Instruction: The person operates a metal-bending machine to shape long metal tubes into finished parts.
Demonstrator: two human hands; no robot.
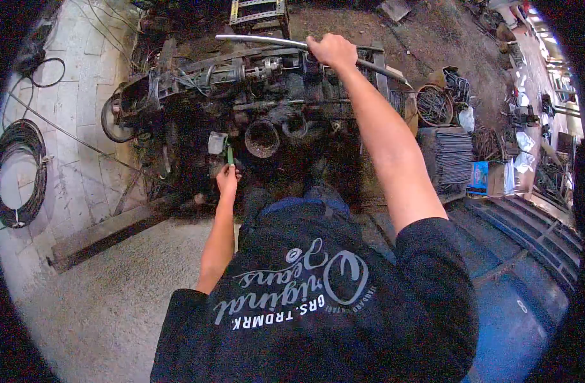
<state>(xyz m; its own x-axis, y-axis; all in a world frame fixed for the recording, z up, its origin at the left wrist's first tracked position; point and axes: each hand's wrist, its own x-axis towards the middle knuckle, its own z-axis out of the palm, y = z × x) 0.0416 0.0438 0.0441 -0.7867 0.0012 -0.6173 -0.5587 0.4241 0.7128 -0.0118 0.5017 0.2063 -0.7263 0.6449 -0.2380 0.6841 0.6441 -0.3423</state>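
Observation:
My right hand (334,51) is closed around a long metal bar (260,40) that lies across the far side of a dark, greasy machine (254,71). The bar's left end is bright and silvery; its right part runs on past my wrist. Lower and to the left, my left hand (228,179) has its fingers wrapped on the bottom of a green handle (230,155). A small whitish box (217,143) sits just beside that handle. Close to its right is a round metal container (262,139) with bits of material inside, under the machine's near edge.
On the pale floor at left lies a coil of black wire (15,191). At right are a round basket (435,105), a stack of dark rods (454,156) and a blue box (479,175). A blue metal panel (516,313) fills the lower right. A rung frame (259,11) stands beyond the machine.

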